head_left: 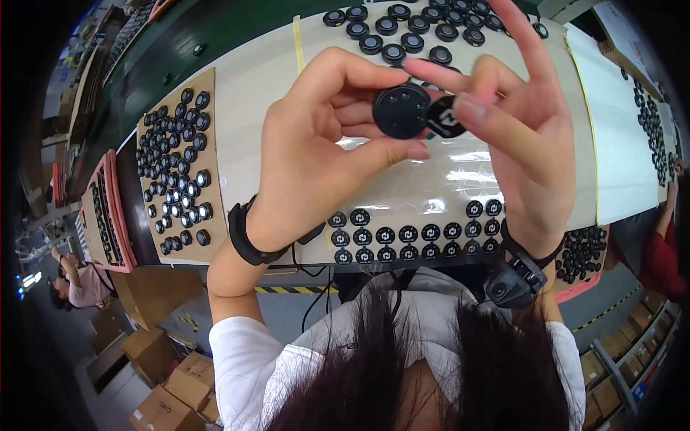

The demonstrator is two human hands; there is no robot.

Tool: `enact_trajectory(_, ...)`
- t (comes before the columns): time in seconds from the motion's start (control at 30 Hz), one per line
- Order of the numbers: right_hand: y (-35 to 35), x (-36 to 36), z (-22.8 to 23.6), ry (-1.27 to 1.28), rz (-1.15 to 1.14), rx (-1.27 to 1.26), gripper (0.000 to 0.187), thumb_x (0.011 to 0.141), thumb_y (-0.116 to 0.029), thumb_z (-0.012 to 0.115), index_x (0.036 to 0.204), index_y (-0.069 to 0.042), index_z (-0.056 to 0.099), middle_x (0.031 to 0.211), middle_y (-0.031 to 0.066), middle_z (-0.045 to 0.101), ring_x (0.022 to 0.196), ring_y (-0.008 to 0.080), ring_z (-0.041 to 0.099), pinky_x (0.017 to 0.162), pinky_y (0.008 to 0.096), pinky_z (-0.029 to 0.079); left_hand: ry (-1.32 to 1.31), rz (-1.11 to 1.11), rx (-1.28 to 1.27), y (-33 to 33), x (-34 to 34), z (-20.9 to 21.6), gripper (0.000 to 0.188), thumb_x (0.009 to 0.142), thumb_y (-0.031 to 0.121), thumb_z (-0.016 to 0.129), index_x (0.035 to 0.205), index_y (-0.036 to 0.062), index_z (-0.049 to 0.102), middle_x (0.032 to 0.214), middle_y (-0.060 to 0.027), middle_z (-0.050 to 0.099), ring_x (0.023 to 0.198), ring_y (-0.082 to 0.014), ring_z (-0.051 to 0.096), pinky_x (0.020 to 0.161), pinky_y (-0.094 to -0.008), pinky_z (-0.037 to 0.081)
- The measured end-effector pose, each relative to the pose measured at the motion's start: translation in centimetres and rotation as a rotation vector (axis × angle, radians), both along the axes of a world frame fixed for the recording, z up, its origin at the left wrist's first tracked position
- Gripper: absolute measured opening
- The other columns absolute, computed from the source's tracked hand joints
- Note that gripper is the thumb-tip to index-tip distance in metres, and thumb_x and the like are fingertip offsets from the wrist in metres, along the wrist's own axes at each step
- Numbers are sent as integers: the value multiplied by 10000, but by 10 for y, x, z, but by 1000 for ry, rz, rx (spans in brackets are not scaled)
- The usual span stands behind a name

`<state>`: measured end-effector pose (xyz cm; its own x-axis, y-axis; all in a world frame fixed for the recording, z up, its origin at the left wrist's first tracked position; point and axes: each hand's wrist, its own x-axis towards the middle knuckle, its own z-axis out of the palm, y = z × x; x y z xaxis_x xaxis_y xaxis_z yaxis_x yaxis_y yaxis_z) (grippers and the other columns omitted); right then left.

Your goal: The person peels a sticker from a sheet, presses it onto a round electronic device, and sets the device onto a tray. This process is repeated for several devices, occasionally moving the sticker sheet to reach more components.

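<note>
My left hand point(316, 136) grips a round black disc-shaped part point(399, 111) between thumb and forefinger, its flat face with small holes turned up. Close beside it, my right hand point(528, 122) pinches a small round black sticker point(444, 117) with a white mark between thumb and forefinger. The sticker's edge is right at the disc's right rim; whether they touch I cannot tell. Below both hands lies a clear sheet of round black stickers point(408, 234) in rows, its upper part bare of them.
Many black round parts point(387, 26) stand at the table's far side. More cover a brown board point(205, 136) on the left and a tray point(581, 253) at lower right. Cardboard boxes point(188, 381) sit on the floor. Other people point(83, 280) are at both sides.
</note>
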<state>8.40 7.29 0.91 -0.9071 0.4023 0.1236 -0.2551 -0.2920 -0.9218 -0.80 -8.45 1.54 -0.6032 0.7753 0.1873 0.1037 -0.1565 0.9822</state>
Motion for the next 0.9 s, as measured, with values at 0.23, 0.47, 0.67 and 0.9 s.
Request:
enact_trajectory(0.23,-12,-8,8,-53,86,-141,647,759,50,602,1311,6,268,769,58,554,804,155,575,743,260,462,269,23,-37,1,4,6,415,642,-153,664,989,-70,452,954,-175,576,820,-238,623,738,-321,546)
enact_trajectory(0.47,-15,-11,10,-16,175,-251,702,755,70,613,1333,19,219,713,46,544,692,130,598,664,231,495,378,38,-71,1,4,8,419,637,-153,666,989,-70,455,961,-167,574,884,-213,601,756,-307,539)
enact_trajectory(0.67,-11,-16,8,-79,169,-157,722,745,60,628,1341,7,224,705,38,537,685,111,592,660,213,493,366,67,-82,2,4,8,428,632,-150,676,993,-70,460,982,-162,575,904,-192,589,769,-285,525)
enact_trajectory(0.9,-19,-12,21,-57,73,-27,692,750,22,639,1331,-7,265,791,74,557,777,126,583,718,219,474,242,146,-77,7,9,10,416,639,-139,681,989,-73,465,969,-152,583,882,-180,595,741,-259,519)
